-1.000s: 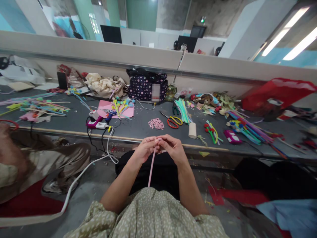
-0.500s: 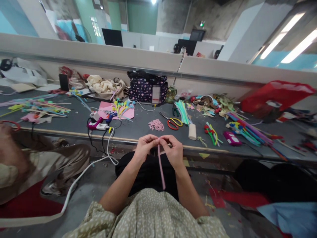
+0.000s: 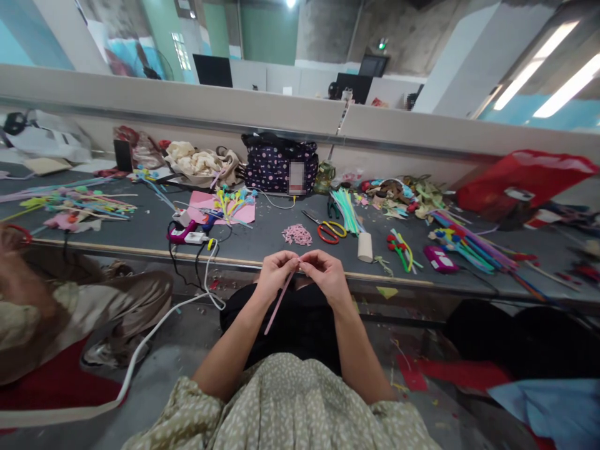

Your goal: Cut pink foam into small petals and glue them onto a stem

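A pink pipe cleaner (image 3: 278, 306) hangs from my pinched fingertips, its loose end slanting down to the left over my lap. My left hand (image 3: 276, 275) and my right hand (image 3: 324, 275) meet at its upper end, just in front of the table edge. Both hands are closed on it with thumb and forefinger; the exact bend between the fingertips is too small to make out. Beyond my hands lies a heap of short pink pieces (image 3: 297, 235). Scissors with red and yellow handles (image 3: 329, 232) rest to the right of the heap.
A bundle of green and white pipe cleaners (image 3: 345, 211), a beige cylinder (image 3: 364, 248) and a purple box (image 3: 439, 259) are on the right. Leftward are a purple glue gun (image 3: 182, 234), a power strip with a white cable (image 3: 197, 237) and pink paper (image 3: 199, 206). A co-worker's hand (image 3: 10, 240) is far left.
The pipe cleaner's hanging end has swung from nearly straight down to a leftward slant. My fingertips have shifted slightly, still pinched together at its upper end.
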`<act>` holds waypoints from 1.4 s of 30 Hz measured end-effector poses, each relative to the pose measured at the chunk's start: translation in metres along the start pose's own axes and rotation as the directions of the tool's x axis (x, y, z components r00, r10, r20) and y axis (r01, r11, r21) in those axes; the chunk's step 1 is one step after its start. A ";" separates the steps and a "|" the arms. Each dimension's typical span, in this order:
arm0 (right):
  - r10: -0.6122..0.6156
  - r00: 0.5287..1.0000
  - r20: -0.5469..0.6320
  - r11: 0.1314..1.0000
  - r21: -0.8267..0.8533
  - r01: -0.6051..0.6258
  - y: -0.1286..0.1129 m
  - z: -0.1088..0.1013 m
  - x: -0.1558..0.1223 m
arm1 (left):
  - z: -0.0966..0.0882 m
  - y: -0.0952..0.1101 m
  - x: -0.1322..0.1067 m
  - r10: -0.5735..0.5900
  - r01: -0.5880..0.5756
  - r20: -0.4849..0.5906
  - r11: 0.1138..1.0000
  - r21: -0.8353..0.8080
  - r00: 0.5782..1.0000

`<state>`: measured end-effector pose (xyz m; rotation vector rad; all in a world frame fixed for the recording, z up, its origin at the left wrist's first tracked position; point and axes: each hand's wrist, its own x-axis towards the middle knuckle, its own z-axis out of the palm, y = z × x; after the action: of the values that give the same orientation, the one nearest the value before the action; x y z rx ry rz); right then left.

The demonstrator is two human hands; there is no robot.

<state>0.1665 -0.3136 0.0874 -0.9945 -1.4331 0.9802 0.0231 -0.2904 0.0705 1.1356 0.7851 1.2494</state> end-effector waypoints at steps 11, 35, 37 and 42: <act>0.049 0.995 -0.088 0.997 0.070 -0.043 0.010 0.006 0.001 | -0.003 0.003 0.003 -0.037 0.035 0.076 0.999 0.034 0.996; -0.069 0.984 -0.162 0.988 -0.145 0.046 0.028 0.009 0.017 | 0.003 -0.005 0.003 0.234 -0.211 -0.024 0.911 0.353 0.972; -0.052 0.985 -0.166 0.995 -0.096 0.037 0.027 0.010 0.016 | 0.002 -0.007 0.004 0.148 -0.132 -0.053 0.964 0.232 0.988; 0.062 0.996 -0.065 0.989 0.137 -0.052 0.023 0.007 0.013 | -0.006 -0.008 0.005 -0.055 0.056 0.042 0.998 -0.007 0.998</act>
<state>0.1602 -0.2941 0.0689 -0.9644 -1.2693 1.0602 0.0210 -0.2834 0.0619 1.1223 0.7747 1.1784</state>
